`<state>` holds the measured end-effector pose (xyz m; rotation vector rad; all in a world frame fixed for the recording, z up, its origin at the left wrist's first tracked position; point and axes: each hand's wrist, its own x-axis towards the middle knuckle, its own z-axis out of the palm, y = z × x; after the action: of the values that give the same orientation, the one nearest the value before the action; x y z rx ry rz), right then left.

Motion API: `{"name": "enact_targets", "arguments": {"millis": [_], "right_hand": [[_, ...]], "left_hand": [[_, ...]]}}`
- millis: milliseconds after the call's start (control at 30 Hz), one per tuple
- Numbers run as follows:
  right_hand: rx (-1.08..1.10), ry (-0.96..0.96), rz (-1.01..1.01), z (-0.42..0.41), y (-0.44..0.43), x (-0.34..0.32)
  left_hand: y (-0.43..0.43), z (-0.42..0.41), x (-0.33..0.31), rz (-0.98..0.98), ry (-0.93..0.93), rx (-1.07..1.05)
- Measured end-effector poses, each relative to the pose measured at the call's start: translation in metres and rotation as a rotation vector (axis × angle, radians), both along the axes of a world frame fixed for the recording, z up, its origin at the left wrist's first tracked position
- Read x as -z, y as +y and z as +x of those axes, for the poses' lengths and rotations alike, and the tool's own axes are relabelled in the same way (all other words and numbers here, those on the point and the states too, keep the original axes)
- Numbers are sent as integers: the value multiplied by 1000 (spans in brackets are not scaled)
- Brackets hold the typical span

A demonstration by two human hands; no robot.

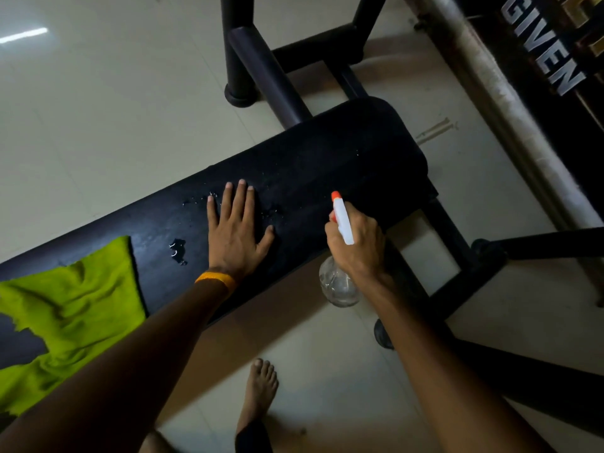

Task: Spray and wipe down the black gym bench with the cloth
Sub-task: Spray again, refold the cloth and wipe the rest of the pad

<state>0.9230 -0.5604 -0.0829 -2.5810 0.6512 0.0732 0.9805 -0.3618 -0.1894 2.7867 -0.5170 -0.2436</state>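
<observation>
The black gym bench (327,158) runs diagonally from lower left to upper right, with water droplets (178,251) on its pad. My left hand (237,230) lies flat on the pad, fingers spread, holding nothing. My right hand (358,243) grips a clear spray bottle (340,282) with a white head and orange nozzle (336,195), held at the bench's near edge with the nozzle toward the pad. A lime-green cloth (65,315) lies crumpled on the bench at the lower left, apart from both hands.
Black frame legs and bars (261,67) stand beyond the bench, and more black tubing (457,256) runs at the right. A worn metal pole (490,93) and a lettered sign (549,50) are at the upper right. My bare foot (261,384) stands on the pale tiled floor (98,109).
</observation>
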Motion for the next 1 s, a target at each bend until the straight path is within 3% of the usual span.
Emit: {"name": "enact_targets", "arguments": {"millis": [333,667,1000], "right_hand": [[-43,-225,57,-22,114,-53],[-343,-414,269,-21,314,-92],[-616,-401,361,-44,501,-76]], "left_hand": [[107,-44,-48,-44,98,19],[302,-103,-77,-40,154,-323],[469,-182,-77,18,176,-697]]}}
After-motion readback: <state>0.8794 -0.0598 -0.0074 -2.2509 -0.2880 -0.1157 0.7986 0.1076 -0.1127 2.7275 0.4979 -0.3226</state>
